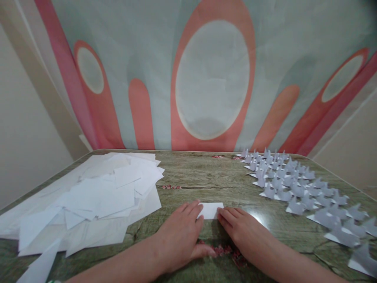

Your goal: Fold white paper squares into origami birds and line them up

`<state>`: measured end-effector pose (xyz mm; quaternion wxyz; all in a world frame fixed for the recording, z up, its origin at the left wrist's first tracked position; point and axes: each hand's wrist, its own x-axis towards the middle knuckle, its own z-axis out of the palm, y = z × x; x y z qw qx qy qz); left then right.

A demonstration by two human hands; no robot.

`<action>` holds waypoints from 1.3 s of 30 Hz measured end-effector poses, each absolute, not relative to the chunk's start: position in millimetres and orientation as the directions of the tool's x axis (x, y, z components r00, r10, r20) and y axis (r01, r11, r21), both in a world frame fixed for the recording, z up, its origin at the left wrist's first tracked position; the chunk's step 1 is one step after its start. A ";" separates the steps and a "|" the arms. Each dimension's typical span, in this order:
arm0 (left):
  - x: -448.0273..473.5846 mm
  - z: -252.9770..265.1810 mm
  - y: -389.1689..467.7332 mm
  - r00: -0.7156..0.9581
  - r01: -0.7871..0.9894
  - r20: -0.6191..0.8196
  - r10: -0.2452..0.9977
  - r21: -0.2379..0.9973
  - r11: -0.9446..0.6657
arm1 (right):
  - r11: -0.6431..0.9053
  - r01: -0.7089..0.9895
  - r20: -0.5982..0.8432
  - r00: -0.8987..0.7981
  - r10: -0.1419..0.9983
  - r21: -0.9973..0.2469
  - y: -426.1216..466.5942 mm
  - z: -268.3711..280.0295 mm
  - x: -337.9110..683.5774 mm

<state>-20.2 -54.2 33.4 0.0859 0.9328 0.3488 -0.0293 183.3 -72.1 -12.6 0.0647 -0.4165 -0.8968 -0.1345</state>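
A small white rectangle of paper (211, 211) lies on the table in front of me, with straight edges that look folded. My left hand (184, 232) rests over its left end, fingers stretched flat and the thumb spread out below on the tabletop. At the paper's right end is my right hand (241, 228), its fingertips pressed together on the edge; its thumb is hidden beneath. To the right stand several folded white paper figures (297, 190) with pointed tips, in rows. To the left is a loose pile of white paper sheets (100, 196).
The wood-patterned table (194, 173) carries printed red flowers. Behind its far edge hangs a grey-green and coral patterned cloth (159, 51). One paper strip (44, 261) juts from the pile toward the near left. The nearest figures stand beside my right forearm.
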 end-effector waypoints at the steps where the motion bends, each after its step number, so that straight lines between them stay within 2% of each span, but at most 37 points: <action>1: -20.7 35.4 -55.2 0.746 0.666 -0.126 0.654 0.143 -0.732 | 0.618 0.763 0.231 -0.647 0.727 0.192 -71.9 -12.5 183.4; 7: -21.8 35.0 -59.9 0.694 0.719 -0.101 0.713 0.137 -0.681 | 0.601 0.780 0.216 -0.626 0.750 0.172 -72.8 -11.0 184.4; 14: -21.3 37.7 -61.4 0.688 0.726 -0.105 0.718 0.111 -0.679 | 0.559 0.826 0.095 -0.564 0.820 0.079 -72.1 -9.2 189.8; 18: -21.2 37.4 -59.3 0.697 0.717 -0.085 0.712 0.126 -0.686 | 0.565 0.819 0.049 -0.563 0.825 -0.102 -61.6 2.0 195.3; 22: -21.0 38.7 -56.0 0.698 0.714 -0.070 0.712 0.133 -0.687 | 0.485 0.812 0.017 -0.507 0.862 -0.324 -42.9 18.5 193.3; 26: -23.9 42.4 -50.6 0.711 0.701 -0.055 0.701 0.139 -0.699 | 0.457 0.768 -0.031 -0.525 0.851 -0.449 -26.3 23.8 180.6; 29: -29.5 42.1 -42.1 0.753 0.656 -0.060 0.655 0.146 -0.741 | 0.414 0.783 -0.030 -0.481 0.876 -0.464 -18.7 19.9 171.1; 32: -35.4 37.2 -30.7 0.766 0.633 -0.029 0.642 0.211 -0.745 | 0.325 0.809 -0.102 -0.423 0.900 -0.490 -13.6 13.9 167.9; 35: -38.7 29.3 -20.9 0.699 0.670 0.036 0.714 0.315 -0.672 | 0.236 0.790 -0.174 -0.394 0.902 -0.565 -9.5 8.6 171.3; 39: -37.7 20.2 -15.7 0.605 0.685 0.066 0.793 0.465 -0.561 | 0.177 0.687 -0.186 -0.420 0.888 -0.705 -7.3 5.4 181.3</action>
